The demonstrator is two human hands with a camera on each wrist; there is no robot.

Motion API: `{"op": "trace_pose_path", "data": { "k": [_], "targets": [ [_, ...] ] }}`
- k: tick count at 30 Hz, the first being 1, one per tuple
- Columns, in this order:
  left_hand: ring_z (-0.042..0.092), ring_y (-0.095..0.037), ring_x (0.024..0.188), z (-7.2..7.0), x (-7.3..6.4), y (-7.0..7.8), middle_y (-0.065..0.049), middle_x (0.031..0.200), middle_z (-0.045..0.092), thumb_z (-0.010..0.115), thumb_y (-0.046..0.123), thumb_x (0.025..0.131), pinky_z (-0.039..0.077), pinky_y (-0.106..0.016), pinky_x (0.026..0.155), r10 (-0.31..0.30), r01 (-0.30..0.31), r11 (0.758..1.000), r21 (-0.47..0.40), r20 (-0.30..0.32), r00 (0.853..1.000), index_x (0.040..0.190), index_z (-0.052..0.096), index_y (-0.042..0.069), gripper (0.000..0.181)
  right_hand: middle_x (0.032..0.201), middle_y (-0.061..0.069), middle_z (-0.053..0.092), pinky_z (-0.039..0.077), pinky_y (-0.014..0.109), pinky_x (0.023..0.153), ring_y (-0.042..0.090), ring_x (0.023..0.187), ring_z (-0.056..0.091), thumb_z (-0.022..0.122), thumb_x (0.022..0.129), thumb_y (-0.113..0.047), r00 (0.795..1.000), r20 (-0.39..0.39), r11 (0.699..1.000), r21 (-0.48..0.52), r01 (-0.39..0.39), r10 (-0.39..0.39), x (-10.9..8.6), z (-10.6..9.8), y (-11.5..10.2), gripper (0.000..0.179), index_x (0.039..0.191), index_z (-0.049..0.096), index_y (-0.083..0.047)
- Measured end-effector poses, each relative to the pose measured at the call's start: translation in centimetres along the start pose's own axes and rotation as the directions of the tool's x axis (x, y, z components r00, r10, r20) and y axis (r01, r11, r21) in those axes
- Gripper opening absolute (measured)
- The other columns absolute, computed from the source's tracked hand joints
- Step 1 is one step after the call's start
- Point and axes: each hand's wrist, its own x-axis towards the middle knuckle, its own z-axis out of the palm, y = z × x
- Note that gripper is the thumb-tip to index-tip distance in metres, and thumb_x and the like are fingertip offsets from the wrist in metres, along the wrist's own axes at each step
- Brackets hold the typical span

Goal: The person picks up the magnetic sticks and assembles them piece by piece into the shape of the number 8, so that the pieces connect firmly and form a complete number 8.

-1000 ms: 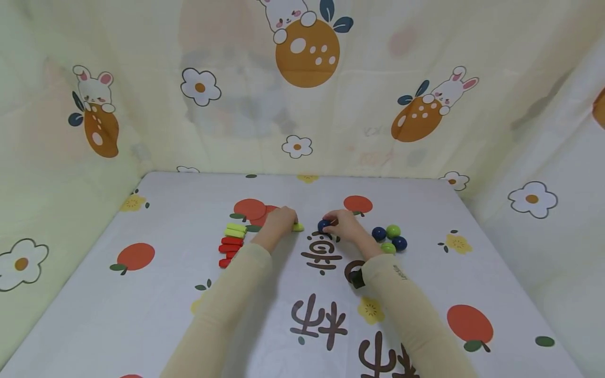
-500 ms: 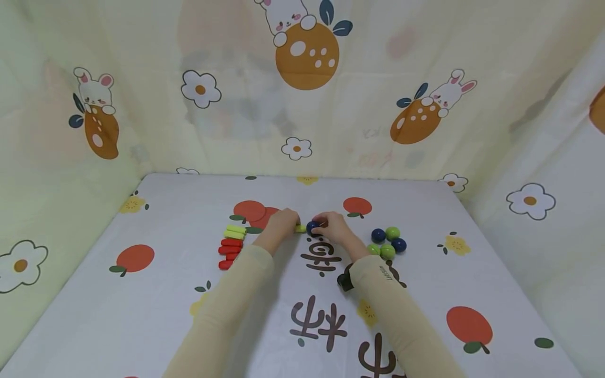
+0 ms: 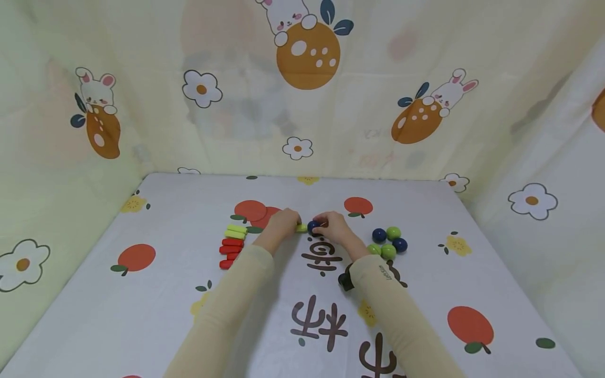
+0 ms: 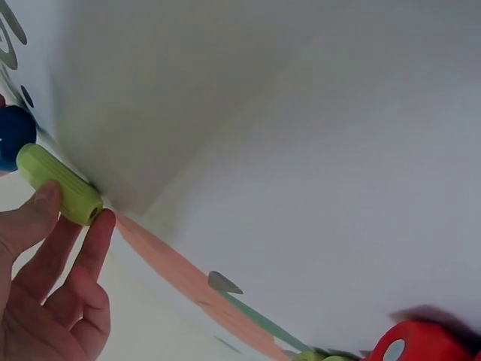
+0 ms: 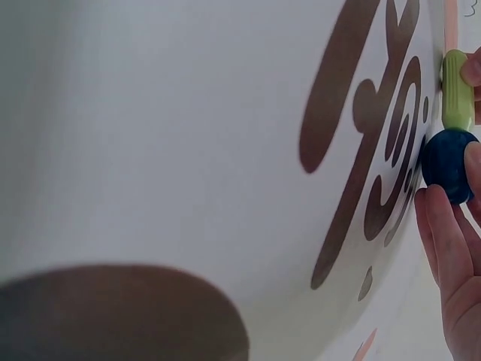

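My left hand (image 3: 282, 224) pinches a ribbed yellow-green rod (image 4: 64, 184) between thumb and fingers, near the far middle of the table. Facing it, my right hand (image 3: 336, 229) grips a dark blue ball (image 5: 447, 165) by its thumb and fingertips. In the right wrist view the rod's end meets the ball; they appear to touch. Part of the ball is covered by the fingers. To the left of my left hand lie two more yellow-green rods (image 3: 235, 231) and several red pieces (image 3: 231, 250), partly hidden by the sleeve.
Right of my right hand sits a loose cluster of blue balls (image 3: 379, 234) and green balls (image 3: 388, 252). A small black object (image 3: 346, 282) shows at the right cuff. The white tablecloth (image 3: 179, 299) carries printed fruit and lettering. A patterned curtain (image 3: 236, 136) stands behind the table.
My right hand has moved left with the blue ball, up to the end of the rod, uncovering another green ball. The left hand stays almost in place; little differs over the last half second.
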Motion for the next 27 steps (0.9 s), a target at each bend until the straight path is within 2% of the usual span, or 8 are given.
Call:
{"op": "trace_pose_path", "data": {
  "k": [6,11,19,23,27],
  "targets": [
    [0.054,-0.02,0.106,0.1,0.3,0.0,-0.005,0.117,0.06,0.055,0.012,0.091,0.043,-0.034,0.09,0.025,-0.025,1.0,-0.015,-0.008,1.0,0.12,0.061,0.012,0.03,0.111,0.015,0.061,0.046,0.035,0.084,0.024,0.098,0.056,0.064,0.085,-0.012,1.0,-0.006,1.0,0.015,0.015,-0.015,-0.2,-0.2,-0.2,0.034,0.117,0.059,0.0],
    [0.053,-0.02,0.111,0.3,0.4,0.3,-0.005,0.12,0.059,0.055,0.016,0.091,0.043,-0.036,0.091,0.056,-0.057,0.998,-0.028,-0.014,0.998,0.124,0.058,0.012,0.033,0.113,0.015,0.06,0.046,0.034,0.084,0.024,0.098,0.057,0.064,0.085,-0.01,1.0,0.0,0.999,0.051,0.002,-0.002,-0.2,-0.1,-0.2,0.034,0.118,0.059,0.0],
    [0.052,-0.021,0.112,0.3,0.2,0.9,-0.005,0.121,0.058,0.053,0.011,0.091,0.042,-0.037,0.091,0.039,-0.039,0.999,-0.007,-0.012,0.999,0.126,0.056,0.014,0.035,0.116,0.016,0.06,0.047,0.035,0.085,0.026,0.102,0.057,0.066,0.084,-0.012,1.0,0.006,0.998,0.056,0.017,-0.017,-0.4,-0.1,-0.1,0.039,0.12,0.057,0.001],
    [0.051,-0.021,0.114,0.5,0.2,0.8,-0.004,0.123,0.057,0.052,0.012,0.092,0.042,-0.037,0.092,0.035,-0.035,0.999,-0.003,-0.015,0.999,0.129,0.054,0.018,0.037,0.119,0.017,0.058,0.047,0.038,0.085,0.029,0.107,0.055,0.065,0.085,-0.017,1.0,0.021,0.998,0.064,0.021,-0.022,-0.9,-0.9,0.3,0.043,0.123,0.055,0.0],
    [0.051,-0.021,0.113,0.6,0.2,0.7,-0.005,0.123,0.056,0.053,0.016,0.092,0.044,-0.037,0.089,0.037,-0.037,0.999,0.008,-0.017,0.999,0.135,0.047,0.024,0.044,0.117,0.018,0.059,0.047,0.039,0.085,0.03,0.107,0.055,0.065,0.085,-0.018,0.998,0.021,0.996,0.068,0.058,-0.06,-1.6,-2.1,0.7,0.046,0.124,0.054,0.001]
  ]
}}
